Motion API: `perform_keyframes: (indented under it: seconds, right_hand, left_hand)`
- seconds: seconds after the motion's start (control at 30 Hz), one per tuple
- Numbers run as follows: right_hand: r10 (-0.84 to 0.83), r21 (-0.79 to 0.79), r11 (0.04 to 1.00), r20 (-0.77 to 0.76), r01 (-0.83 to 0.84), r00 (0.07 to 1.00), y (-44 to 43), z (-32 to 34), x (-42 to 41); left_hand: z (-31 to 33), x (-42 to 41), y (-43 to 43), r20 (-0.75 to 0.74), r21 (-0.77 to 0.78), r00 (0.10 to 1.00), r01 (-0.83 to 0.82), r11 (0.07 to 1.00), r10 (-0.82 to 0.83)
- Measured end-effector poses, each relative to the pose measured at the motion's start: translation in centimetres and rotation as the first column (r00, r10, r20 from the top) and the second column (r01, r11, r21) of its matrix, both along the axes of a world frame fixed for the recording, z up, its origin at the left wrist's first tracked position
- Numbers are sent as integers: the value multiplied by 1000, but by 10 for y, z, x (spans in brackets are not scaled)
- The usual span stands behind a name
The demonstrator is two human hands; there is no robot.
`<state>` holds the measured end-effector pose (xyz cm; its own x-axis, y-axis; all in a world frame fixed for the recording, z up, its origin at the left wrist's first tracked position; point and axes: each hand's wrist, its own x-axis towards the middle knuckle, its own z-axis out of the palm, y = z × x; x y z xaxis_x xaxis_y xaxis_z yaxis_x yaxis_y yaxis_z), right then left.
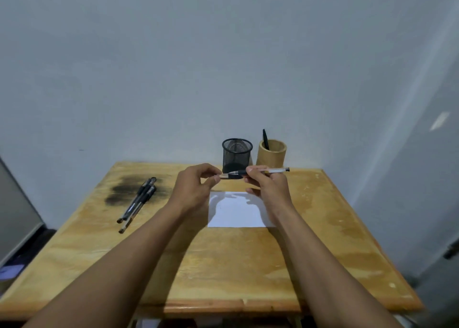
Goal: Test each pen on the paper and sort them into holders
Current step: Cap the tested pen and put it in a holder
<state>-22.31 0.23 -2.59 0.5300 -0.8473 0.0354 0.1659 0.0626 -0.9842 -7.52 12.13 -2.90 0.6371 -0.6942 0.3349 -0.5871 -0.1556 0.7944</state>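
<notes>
A clear-barrelled pen [269, 171] with a black grip is held level above the white paper [238, 211]. My right hand [267, 186] grips its barrel. My left hand [196, 183] pinches its tip end, where the cap sits. Whether the cap is on or off I cannot tell. Three more pens [137, 202] lie together on the table's left side. Behind the hands stand a black mesh holder [237, 153] and a bamboo holder [272, 155] with one black pen [265, 138] in it. The paper shows a faint mark near its left side.
The wooden table [223, 265] has a dark scorch stain [129, 186] under the loose pens. A wall rises right behind the holders. A grey panel stands at the far left, off the table.
</notes>
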Motion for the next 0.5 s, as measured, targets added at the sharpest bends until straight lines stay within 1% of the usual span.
perform_keyframes:
  seconds: [0.07, 0.23, 0.3, 0.43, 0.5]
  right_hand:
    - [-5, 2, 1000, 12, 5, 1000, -2, 5, -4]
    - [105, -41, 993, -30, -106, 994, 3, 15, -11]
    - [133, -35, 991, -10, -133, 991, 5, 20, -12]
    - [169, 23, 985, 66, -171, 983, 7, 26, -14]
    - [164, 51, 984, 90, -169, 982, 7, 27, -13]
  left_hand:
    - [5, -4, 3, 14, -16, 1000, 3, 1000, -3]
    - [14, -13, 5, -27, -33, 998, 47, 998, -48]
    - [16, -15, 5, -90, -60, 992, 88, 994, -93]
    - [26, -22, 7, -297, -142, 941, 122, 982, -160]
    - [29, -25, 6, -334, -163, 927, 122, 979, -171]
